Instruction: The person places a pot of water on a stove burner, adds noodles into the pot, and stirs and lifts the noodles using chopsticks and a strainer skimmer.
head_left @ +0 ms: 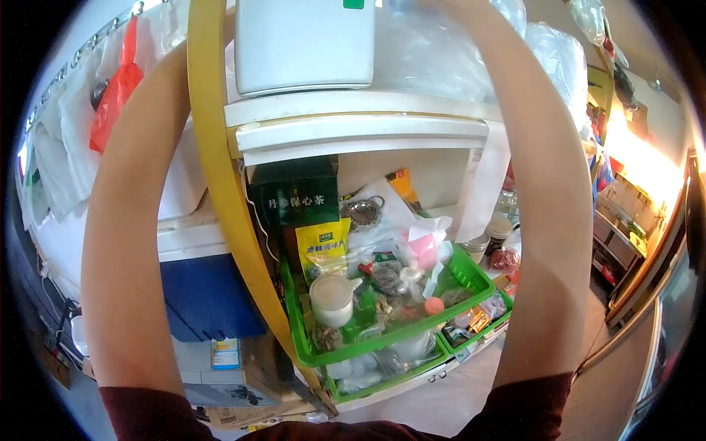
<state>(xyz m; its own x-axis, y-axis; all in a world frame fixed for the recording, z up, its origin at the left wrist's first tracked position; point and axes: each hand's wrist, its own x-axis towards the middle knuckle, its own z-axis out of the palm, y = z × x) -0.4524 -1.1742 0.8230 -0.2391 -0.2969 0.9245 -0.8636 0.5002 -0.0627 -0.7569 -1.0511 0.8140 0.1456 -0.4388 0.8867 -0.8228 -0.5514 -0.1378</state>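
Both my arms reach up to the upper shelf. My left arm (129, 220) passes behind the yellow post (213, 147); only a sliver of my left hand (230, 26) shows beside a white box-like container (305, 48) with a green label, its fingers hidden. My right hand (434, 4) is blurred and cut off by the top edge, above clear plastic bags (434, 59) and right of the container. Whether either hand grips anything cannot be made out.
Below, a green tray (397, 334) holds a lidded white jar (332, 300), a yellow seasoning packet (323, 245) and small bags. A dark green tea box (296, 189) stands behind. A red bag (118, 95) hangs left. Jars (497, 231) stand right.
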